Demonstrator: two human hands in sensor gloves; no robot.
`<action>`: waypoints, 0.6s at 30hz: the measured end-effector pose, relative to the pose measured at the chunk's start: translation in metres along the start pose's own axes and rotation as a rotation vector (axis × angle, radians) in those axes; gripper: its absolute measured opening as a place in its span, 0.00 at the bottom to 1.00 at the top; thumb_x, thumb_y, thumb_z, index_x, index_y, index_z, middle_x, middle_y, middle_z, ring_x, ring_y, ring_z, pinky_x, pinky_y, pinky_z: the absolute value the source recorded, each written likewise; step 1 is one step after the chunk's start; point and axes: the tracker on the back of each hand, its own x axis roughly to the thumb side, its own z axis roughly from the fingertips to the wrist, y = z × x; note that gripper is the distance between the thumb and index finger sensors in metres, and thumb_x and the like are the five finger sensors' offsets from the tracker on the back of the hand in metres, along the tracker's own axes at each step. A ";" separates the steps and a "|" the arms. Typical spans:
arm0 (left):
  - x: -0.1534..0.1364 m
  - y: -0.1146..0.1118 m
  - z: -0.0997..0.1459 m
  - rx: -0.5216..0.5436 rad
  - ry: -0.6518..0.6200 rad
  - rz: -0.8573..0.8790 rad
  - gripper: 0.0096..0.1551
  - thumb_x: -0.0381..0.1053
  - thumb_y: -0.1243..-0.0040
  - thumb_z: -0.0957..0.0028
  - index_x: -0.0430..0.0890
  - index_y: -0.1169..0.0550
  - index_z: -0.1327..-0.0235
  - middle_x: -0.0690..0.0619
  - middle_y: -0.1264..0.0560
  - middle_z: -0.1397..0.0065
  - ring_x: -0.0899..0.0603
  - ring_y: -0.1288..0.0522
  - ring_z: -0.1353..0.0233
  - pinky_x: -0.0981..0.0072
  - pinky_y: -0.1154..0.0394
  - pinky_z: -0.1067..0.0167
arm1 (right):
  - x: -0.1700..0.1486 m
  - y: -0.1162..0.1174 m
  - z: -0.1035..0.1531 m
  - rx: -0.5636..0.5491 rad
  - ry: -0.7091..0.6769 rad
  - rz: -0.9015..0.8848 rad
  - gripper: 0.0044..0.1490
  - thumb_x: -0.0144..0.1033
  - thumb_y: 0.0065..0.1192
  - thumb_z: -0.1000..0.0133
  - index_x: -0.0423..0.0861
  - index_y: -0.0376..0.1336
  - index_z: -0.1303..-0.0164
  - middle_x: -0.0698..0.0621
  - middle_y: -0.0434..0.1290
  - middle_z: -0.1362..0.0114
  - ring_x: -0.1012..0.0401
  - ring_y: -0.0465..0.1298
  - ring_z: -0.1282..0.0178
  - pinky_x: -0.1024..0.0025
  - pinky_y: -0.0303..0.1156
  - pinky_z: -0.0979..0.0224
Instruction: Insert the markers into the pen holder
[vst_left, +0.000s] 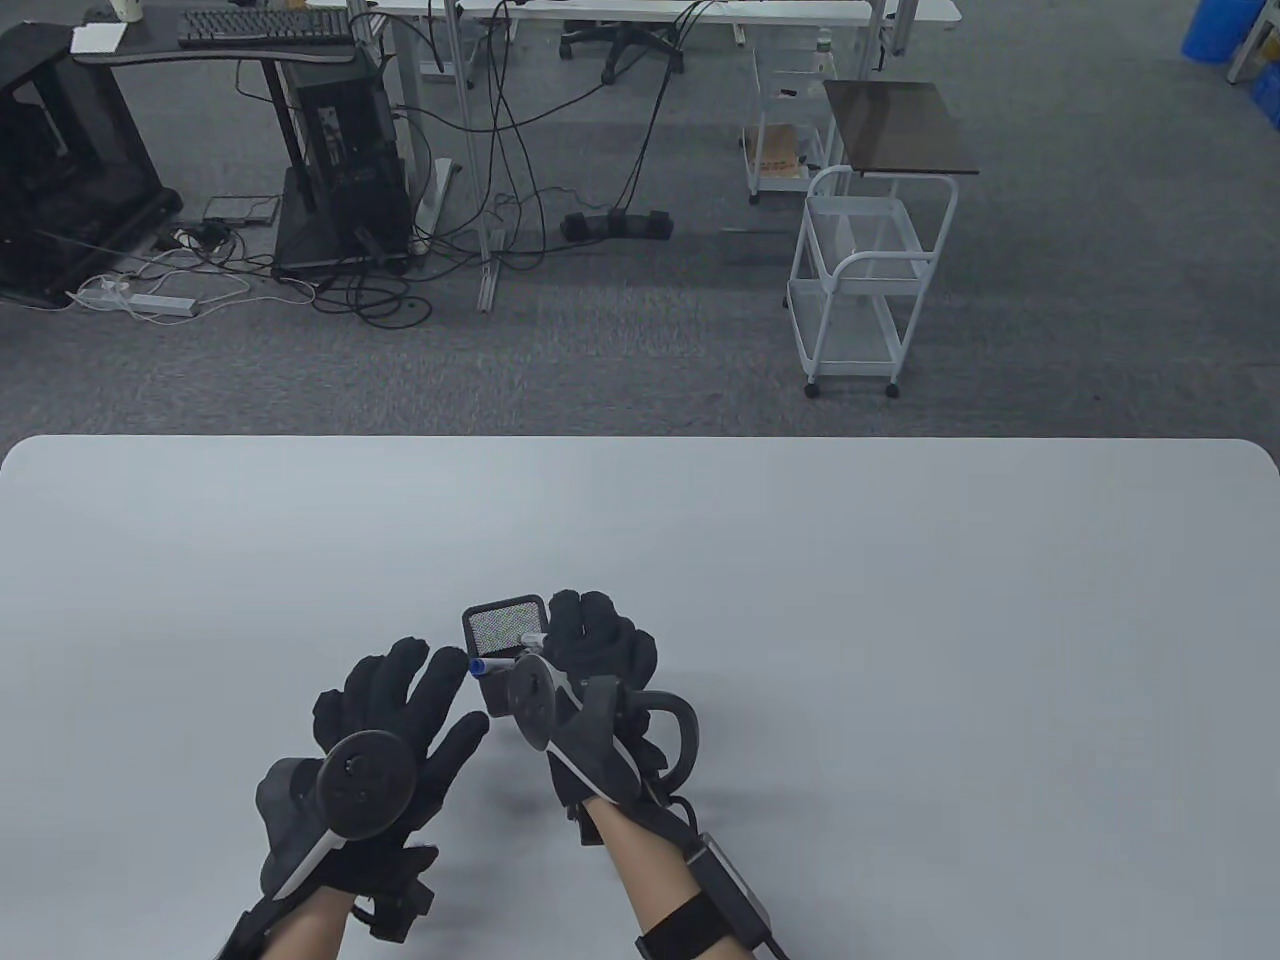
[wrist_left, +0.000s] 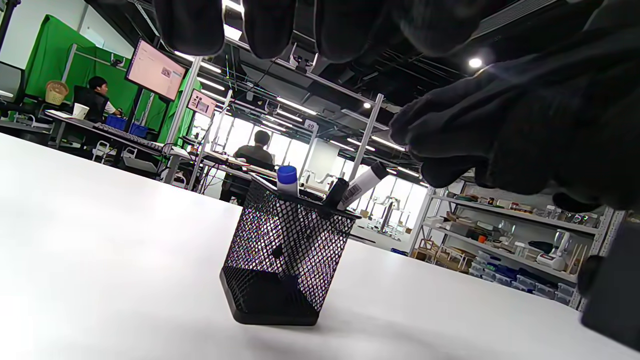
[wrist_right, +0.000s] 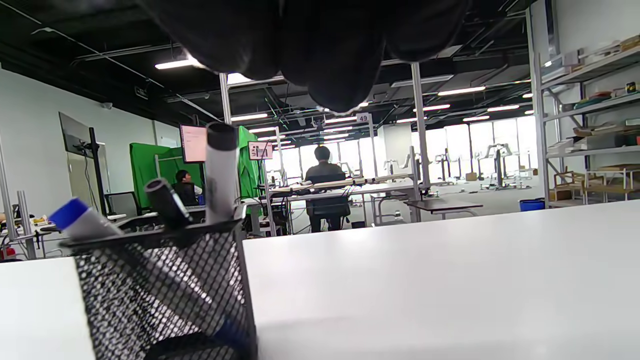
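Observation:
A black mesh pen holder (vst_left: 503, 627) stands on the white table (vst_left: 900, 600) and holds three markers. They lean on its rim: a blue-capped one (vst_left: 479, 665), a black one (wrist_left: 335, 193) and a white one with a black cap (wrist_left: 363, 182). All three also show in the right wrist view: the blue-capped one (wrist_right: 76, 218), the black one (wrist_right: 165, 201) and the white one (wrist_right: 220, 167). My left hand (vst_left: 430, 690) has spread fingers, holds nothing and sits just left of the holder. My right hand (vst_left: 592, 632) sits with curled fingers at the holder's right side, close to the white marker, holding nothing.
The holder (wrist_left: 285, 250) stands near the table's front middle, between both hands. Beyond the table's far edge are a white wire cart (vst_left: 865, 275), desks and floor cables.

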 end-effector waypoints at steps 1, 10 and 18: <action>0.000 0.000 0.000 -0.001 -0.001 -0.003 0.38 0.68 0.53 0.36 0.61 0.40 0.12 0.46 0.47 0.06 0.24 0.47 0.10 0.21 0.53 0.22 | -0.002 -0.002 0.000 -0.002 -0.008 0.009 0.32 0.43 0.52 0.30 0.48 0.55 0.15 0.41 0.59 0.14 0.49 0.70 0.19 0.45 0.59 0.19; 0.000 0.001 0.001 0.015 -0.002 -0.009 0.38 0.68 0.53 0.36 0.60 0.39 0.12 0.46 0.47 0.06 0.24 0.47 0.10 0.21 0.54 0.22 | -0.028 -0.013 0.011 -0.061 -0.069 0.070 0.37 0.49 0.53 0.31 0.45 0.56 0.15 0.38 0.59 0.14 0.43 0.68 0.18 0.39 0.54 0.19; 0.004 -0.001 0.004 0.020 -0.014 -0.032 0.37 0.68 0.53 0.36 0.60 0.38 0.12 0.46 0.47 0.06 0.24 0.47 0.10 0.20 0.54 0.22 | -0.055 -0.013 0.023 -0.083 -0.099 0.024 0.40 0.53 0.52 0.33 0.43 0.56 0.14 0.36 0.59 0.14 0.41 0.67 0.18 0.37 0.52 0.20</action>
